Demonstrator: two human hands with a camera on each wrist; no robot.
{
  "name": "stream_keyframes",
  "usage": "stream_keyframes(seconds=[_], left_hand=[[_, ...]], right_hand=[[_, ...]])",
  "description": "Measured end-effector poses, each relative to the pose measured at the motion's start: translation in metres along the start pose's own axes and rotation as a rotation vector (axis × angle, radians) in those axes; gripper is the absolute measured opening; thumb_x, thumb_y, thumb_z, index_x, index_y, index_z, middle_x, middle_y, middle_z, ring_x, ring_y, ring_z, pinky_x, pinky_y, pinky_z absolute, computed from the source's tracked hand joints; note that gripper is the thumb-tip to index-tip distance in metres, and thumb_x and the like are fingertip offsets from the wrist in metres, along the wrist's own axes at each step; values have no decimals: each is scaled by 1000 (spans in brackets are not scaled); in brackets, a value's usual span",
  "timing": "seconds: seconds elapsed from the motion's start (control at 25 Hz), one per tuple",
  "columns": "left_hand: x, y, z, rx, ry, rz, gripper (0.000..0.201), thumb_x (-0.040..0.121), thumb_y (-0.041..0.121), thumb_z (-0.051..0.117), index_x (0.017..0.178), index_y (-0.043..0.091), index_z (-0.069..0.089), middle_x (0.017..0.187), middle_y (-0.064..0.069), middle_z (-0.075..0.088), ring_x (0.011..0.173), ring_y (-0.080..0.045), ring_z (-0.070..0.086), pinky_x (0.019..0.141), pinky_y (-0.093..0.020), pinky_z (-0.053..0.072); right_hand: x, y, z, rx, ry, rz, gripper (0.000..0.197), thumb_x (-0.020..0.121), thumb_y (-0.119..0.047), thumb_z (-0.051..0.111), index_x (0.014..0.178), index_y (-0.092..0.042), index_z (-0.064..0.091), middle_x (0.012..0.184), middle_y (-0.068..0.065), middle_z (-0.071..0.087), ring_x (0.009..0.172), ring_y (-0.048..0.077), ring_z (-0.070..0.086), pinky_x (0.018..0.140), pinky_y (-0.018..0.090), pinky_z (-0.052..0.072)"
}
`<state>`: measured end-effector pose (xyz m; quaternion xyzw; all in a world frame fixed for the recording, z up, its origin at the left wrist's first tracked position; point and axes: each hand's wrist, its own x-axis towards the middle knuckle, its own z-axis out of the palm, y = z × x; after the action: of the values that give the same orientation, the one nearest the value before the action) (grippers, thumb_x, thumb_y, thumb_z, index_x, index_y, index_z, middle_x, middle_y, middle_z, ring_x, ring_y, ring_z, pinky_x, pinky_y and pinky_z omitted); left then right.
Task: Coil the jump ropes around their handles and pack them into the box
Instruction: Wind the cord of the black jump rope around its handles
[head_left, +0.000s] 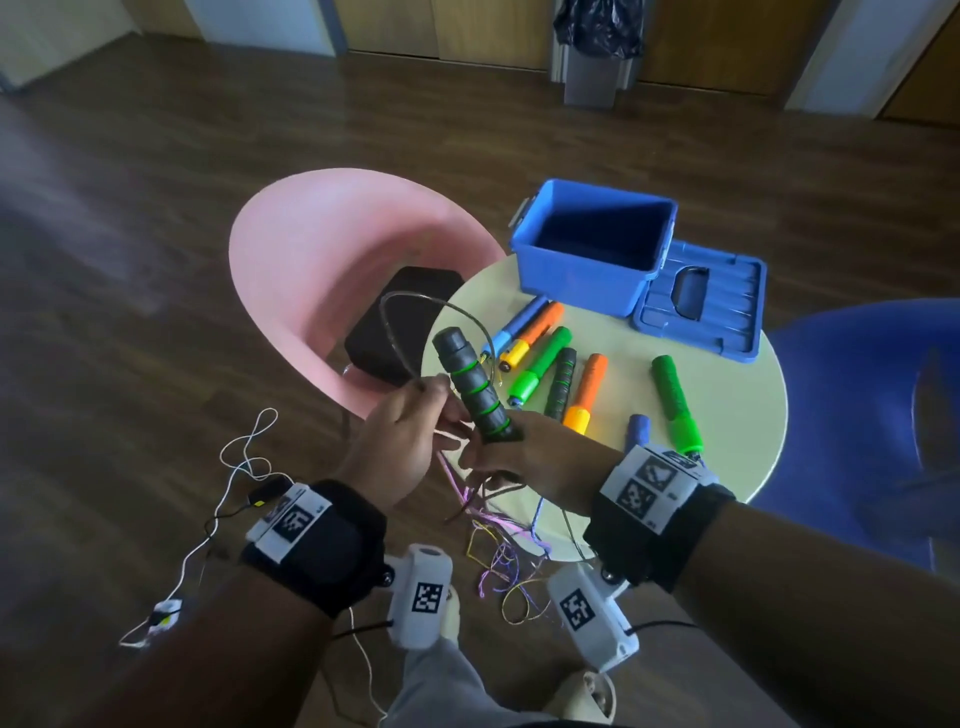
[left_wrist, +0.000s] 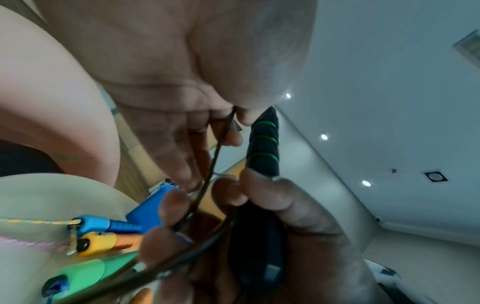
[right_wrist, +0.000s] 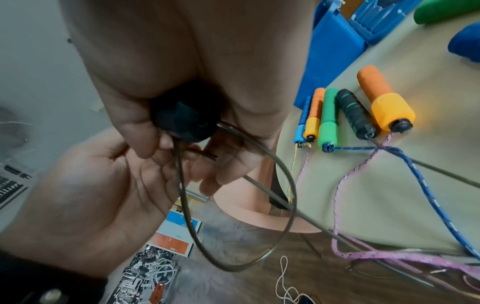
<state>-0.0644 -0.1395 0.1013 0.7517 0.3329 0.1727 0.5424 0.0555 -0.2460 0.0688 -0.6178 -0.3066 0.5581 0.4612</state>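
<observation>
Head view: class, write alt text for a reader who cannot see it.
The right hand grips a black handle with green rings while the left hand pinches its looped cord. Coloured handles lie on a round table beside an open blue box.

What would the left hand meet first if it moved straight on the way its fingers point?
Probably the black handle with green rings, held upright by the right hand. The left hand, pinching the thin dark cord, points right at it; depth is unclear.

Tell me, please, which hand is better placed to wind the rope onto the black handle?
Left. The left hand already pinches the rope loop beside the handle, while the right hand grips the handle's base and steadies it.
</observation>
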Motion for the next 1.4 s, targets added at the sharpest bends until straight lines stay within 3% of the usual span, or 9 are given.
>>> stream_keyframes(seconds=[0.08, 0.2, 0.32, 0.48, 0.56, 0.68, 0.84, 1.08, 1.4], left_hand=[[4, -26, 1, -41, 4, 12, 30, 94, 35, 52, 91, 8, 64, 84, 1, 67, 78, -5, 67, 71, -19, 51], [7, -77, 14, -367, 105, -308, 45, 76, 51, 53, 92, 9, 61, 84, -6, 67, 71, -18, 59, 66, -31, 43], [1, -113, 45, -270, 80, -626, 31, 102, 35, 43, 99, 10, 61, 84, -7, 65, 65, -15, 54, 59, -26, 39], [3, -138, 82, -80, -100, -793, 11, 95, 3, 53, 85, 6, 56, 66, -5, 51, 48, -13, 43, 36, -16, 27], [10, -151, 82, 7, -55, -769, 14, 89, -2, 59, 78, 7, 57, 67, -8, 56, 48, -17, 49, 36, -17, 38], [14, -159, 67, 238, 43, -658, 9, 79, 5, 65, 81, 13, 63, 78, -6, 68, 67, -27, 65, 63, -32, 59], [11, -164, 45, 359, 113, -594, 20, 88, -4, 56, 105, 6, 55, 94, -10, 63, 71, -21, 56, 49, -19, 35], [11, -182, 34, 554, 16, -506, 26, 89, -7, 42, 92, 7, 63, 90, -10, 64, 77, -23, 54, 49, -17, 31], [17, -174, 50, 420, -42, -506, 12, 90, 4, 60, 98, 14, 62, 102, -2, 61, 94, -18, 56, 75, -19, 36]], right_hand=[[-1, 1, -5, 14, 61, -22, 8, 89, -5, 66, 94, -1, 61, 87, 18, 60, 82, 27, 61, 79, 33, 52], [-2, 4, -8, 168, 112, -41, 13, 85, -8, 68, 92, -2, 59, 86, 20, 57, 87, 33, 63, 89, 42, 55], [-2, 7, -9, 315, 179, -52, 11, 88, -3, 66, 92, -3, 55, 80, 18, 55, 88, 36, 65, 92, 49, 53], [0, 3, -13, 414, 184, -104, 16, 81, -10, 67, 85, -5, 52, 72, 9, 58, 82, 32, 68, 80, 37, 56], [0, 0, -18, 408, 229, -131, 15, 83, -7, 68, 84, -5, 53, 69, 6, 60, 84, 33, 68, 82, 38, 56], [-6, -13, -31, 397, 343, -200, 13, 86, -6, 67, 84, -4, 55, 69, 8, 64, 80, 30, 68, 78, 34, 58], [-17, -44, -57, 484, 424, -368, 12, 93, -3, 59, 84, -6, 53, 66, 2, 67, 76, 25, 69, 75, 30, 58], [-36, -82, -80, 578, 485, -584, 9, 86, -8, 58, 82, -14, 53, 72, 3, 60, 73, 26, 70, 71, 33, 56], [-55, -103, -65, 595, 419, -620, 19, 88, -11, 56, 71, -21, 60, 78, 7, 55, 68, 26, 65, 60, 29, 53]])
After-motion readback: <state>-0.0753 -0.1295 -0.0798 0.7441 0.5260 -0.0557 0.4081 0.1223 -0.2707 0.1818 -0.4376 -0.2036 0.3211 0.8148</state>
